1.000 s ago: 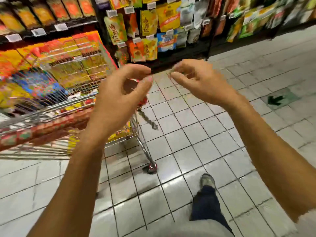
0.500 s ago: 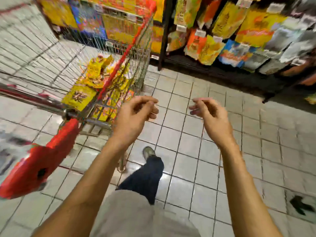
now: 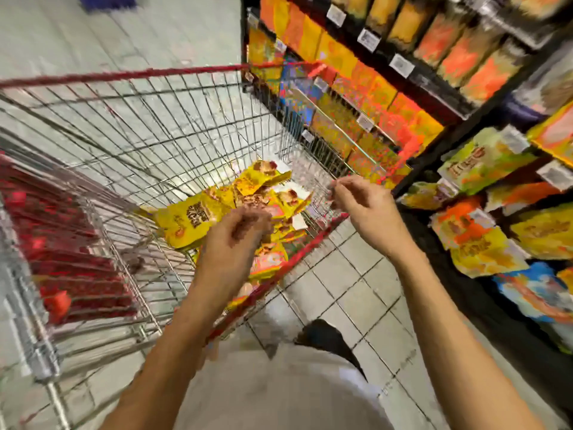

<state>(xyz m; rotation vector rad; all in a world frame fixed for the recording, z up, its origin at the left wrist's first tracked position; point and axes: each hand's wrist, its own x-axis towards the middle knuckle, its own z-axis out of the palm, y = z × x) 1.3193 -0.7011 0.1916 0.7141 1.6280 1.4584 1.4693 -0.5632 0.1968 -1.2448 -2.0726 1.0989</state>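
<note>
So the wire cart (image 3: 124, 74) is the anchor here. The yellow snack packs (image 3: 189, 220) lie piled on the cart's floor, against the side nearest the person. The left hand (image 3: 232, 234) hovers inside the cart just above the packs, grip loose and narrow, holding nothing. The right hand (image 3: 367, 206) hangs over the cart's red rim, with the same loose, empty grip. Stocked shelves (image 3: 434, 97) stand right beside the cart.
</note>
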